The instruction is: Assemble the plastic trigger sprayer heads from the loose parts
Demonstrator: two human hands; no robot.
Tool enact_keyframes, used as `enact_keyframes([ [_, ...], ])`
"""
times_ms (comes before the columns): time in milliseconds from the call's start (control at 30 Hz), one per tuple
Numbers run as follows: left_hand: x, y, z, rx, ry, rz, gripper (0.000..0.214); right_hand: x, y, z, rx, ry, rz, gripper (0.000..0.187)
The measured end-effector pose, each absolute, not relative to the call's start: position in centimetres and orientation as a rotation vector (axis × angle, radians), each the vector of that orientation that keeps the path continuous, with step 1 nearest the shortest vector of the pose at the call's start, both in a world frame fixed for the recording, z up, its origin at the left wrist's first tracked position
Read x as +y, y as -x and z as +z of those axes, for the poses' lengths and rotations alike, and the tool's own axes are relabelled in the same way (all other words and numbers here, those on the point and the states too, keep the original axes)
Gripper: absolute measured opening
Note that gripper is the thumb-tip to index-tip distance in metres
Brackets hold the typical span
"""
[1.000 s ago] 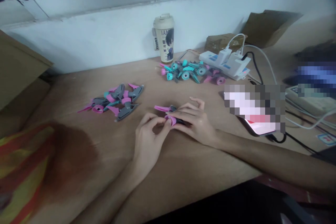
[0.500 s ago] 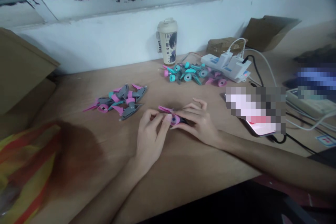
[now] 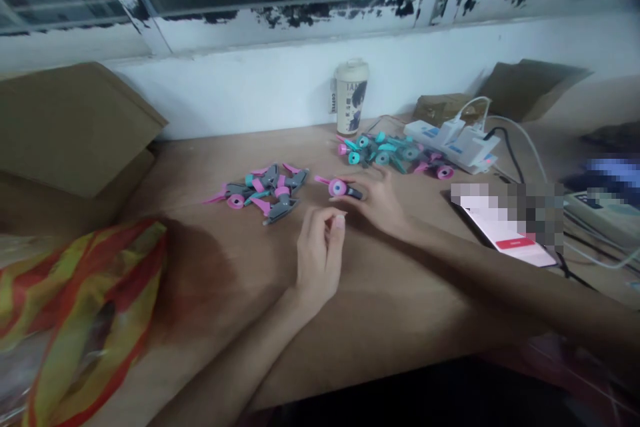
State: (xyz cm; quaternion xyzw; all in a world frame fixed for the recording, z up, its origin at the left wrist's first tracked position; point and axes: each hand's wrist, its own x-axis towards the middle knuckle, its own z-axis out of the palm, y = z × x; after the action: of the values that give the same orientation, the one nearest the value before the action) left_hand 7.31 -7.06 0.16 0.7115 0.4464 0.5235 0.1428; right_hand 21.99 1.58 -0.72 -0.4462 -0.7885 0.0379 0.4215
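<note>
My right hand (image 3: 379, 199) grips a small grey sprayer piece with a pink cap and pink lever (image 3: 339, 187), held just above the wooden table (image 3: 210, 280). My left hand (image 3: 320, 250) rests on the table a short way in front of it, fingers curled and thumb against the fingertips, with nothing visible in them. A pile of grey and pink sprayer pieces (image 3: 265, 190) lies to the left of the held piece. A second pile of teal and pink pieces (image 3: 390, 152) lies behind my right hand.
A printed coffee cup (image 3: 351, 97) stands by the white wall. A white power strip with plugs and cables (image 3: 457, 140) lies at the right, a phone (image 3: 505, 237) nearer. Cardboard boxes (image 3: 70, 127) sit at the left, and a red-yellow bag (image 3: 75, 307) at the near left.
My left hand let go of the pink-capped piece and drew back toward me. My right hand carried the piece away and left toward the grey-pink pile. The view shifted, showing more window.
</note>
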Motion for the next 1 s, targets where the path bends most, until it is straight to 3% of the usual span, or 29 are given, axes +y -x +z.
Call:
enact_keyframes([
  [400,-7.6,-7.4,-0.6,1.117,-2.106,1.367,0.028,5.0,-12.9,-1.7,-2.114,1.034,0.156,0.029],
  [533,-7.2,-7.3,-0.6,1.178,-2.07,1.315,0.03,4.9,-12.8,-1.7,-2.132,1.022,0.217,0.044],
  [667,-6.5,-7.1,-0.8,1.25,-2.02,1.277,0.033,4.4,-14.9,-1.7,-2.202,0.9,0.337,0.061],
  [833,-6.1,-7.1,-0.7,1.297,-1.906,1.261,0.033,4.4,-20.0,-0.8,-2.263,0.896,0.242,0.057],
  [1000,-5.5,-6.9,-0.5,1.423,-1.818,1.23,0.03,7.1,-27.9,0.7,-2.185,1.253,-0.026,0.054],
])
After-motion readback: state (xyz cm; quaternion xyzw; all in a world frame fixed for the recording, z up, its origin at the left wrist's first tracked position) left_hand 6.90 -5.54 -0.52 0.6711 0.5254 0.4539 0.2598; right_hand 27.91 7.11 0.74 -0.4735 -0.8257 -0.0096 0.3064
